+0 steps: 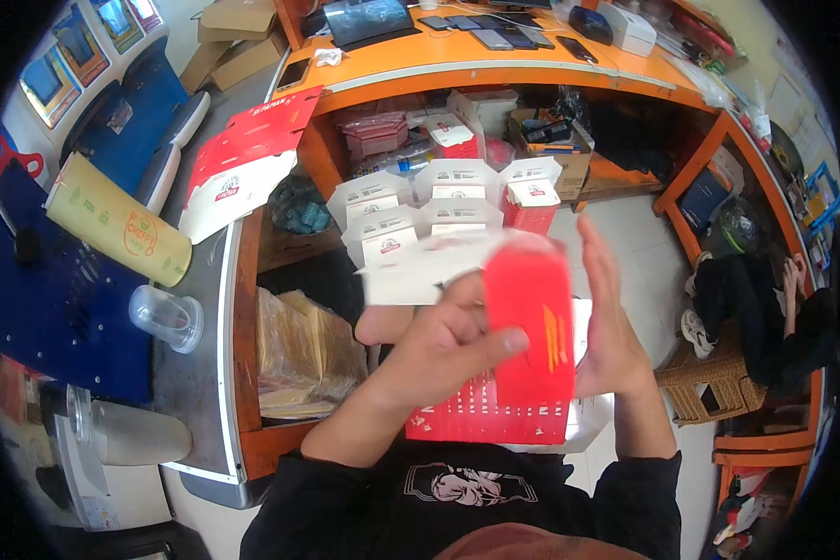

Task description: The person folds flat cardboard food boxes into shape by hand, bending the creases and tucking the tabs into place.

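My left hand [453,336] grips a red cardboard box [529,299], its thumb pressed on the near face. The box is blurred by motion, with yellow streaks on its side. My right hand [607,322] is held upright at the box's right side with fingers stretched out; whether its palm touches the box I cannot tell. A stack of flat red cartons [485,425] with white lettering lies below, against my body. Beyond my hands stand several white-lidded boxes [383,247] with their flaps raised. A white carton flap [411,280] shows just behind my left hand.
To the left, a flat red-and-white carton [243,163] and a clear plastic cup [166,317] lie on a grey counter [219,308]. An orange desk [439,51] holds a laptop and phones. Another person [765,317] sits at the right near a wicker stool [709,385].
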Available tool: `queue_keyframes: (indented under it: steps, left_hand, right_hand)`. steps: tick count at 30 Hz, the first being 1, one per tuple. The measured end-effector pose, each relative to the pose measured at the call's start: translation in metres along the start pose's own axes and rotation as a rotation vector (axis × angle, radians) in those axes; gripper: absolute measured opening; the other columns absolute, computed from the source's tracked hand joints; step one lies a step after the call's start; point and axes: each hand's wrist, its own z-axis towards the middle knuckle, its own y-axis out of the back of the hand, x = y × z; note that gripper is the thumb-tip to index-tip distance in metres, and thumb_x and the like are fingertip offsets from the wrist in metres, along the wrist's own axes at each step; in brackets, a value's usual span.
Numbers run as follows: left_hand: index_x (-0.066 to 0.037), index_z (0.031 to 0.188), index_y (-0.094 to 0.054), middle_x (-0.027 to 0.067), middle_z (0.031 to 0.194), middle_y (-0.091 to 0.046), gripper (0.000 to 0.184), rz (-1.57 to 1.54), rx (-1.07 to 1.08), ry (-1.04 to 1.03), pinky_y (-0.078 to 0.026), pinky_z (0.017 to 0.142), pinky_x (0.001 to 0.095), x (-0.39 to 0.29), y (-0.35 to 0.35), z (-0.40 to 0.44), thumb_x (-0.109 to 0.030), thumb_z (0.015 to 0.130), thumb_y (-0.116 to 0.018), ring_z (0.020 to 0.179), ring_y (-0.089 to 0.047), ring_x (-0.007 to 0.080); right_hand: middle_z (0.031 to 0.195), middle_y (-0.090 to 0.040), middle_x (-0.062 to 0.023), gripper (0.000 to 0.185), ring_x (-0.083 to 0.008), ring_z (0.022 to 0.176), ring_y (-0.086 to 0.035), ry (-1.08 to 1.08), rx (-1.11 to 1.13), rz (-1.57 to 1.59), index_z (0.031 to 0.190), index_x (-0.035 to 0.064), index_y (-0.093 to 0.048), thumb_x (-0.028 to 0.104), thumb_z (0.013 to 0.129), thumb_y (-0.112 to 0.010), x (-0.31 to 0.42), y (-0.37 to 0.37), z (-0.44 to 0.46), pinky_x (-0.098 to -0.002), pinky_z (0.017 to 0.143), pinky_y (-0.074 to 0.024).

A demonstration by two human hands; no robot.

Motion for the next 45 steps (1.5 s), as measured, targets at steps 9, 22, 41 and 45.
queue_keyframes:
  steps: [9,22,41,45]
  left_hand:
    - [0.000,0.144,-0.046,0.0071,0.131,-0.061,0.045,0.187,0.185,0.117,-0.046,0.104,0.0320,-0.005,-0.001,-0.010,-0.023,0.107,-0.056,0.121,-0.057,0.0135]
    - [0.003,0.135,-0.053,0.0254,0.136,-0.054,0.094,0.981,0.471,-0.391,-0.042,0.105,0.0454,0.029,0.023,0.019,-0.074,0.083,-0.063,0.127,-0.054,0.0398]
    - [0.001,0.115,-0.067,0.0113,0.084,-0.069,0.024,0.778,0.513,0.345,-0.051,0.075,0.0306,0.054,0.044,0.024,-0.010,0.094,-0.070,0.077,-0.062,0.0118]
    - [-0.001,0.116,-0.068,0.0088,0.090,-0.067,0.024,0.880,0.624,0.572,-0.050,0.077,0.0287,0.039,0.038,0.036,-0.013,0.095,-0.071,0.080,-0.061,0.0124]
  right_hand:
    - [0.150,-0.035,-0.0296,0.140,-0.0465,0.134,-0.043,-0.070,0.188,0.005,0.159,-0.0005,-0.010,0.048,0.057,-0.093,0.008,-0.001,-0.012,-0.0534,0.111,-0.0368]
    - [0.113,-0.068,-0.0139,0.049,-0.0257,0.103,-0.070,-0.683,-0.344,1.170,0.132,-0.0007,-0.053,0.034,0.099,-0.063,-0.014,0.002,-0.043,-0.0406,0.091,-0.0569]
    - [0.132,-0.055,-0.0163,0.055,-0.0338,0.128,-0.053,-0.419,0.305,0.142,0.136,0.0168,-0.065,0.019,0.083,-0.081,0.014,0.029,-0.020,-0.0439,0.101,-0.0490]
    - [0.128,-0.057,-0.0166,0.054,-0.0361,0.121,-0.057,-0.167,0.441,-0.340,0.129,0.0200,-0.068,0.016,0.078,-0.082,0.034,0.042,-0.006,-0.0451,0.099,-0.0497]
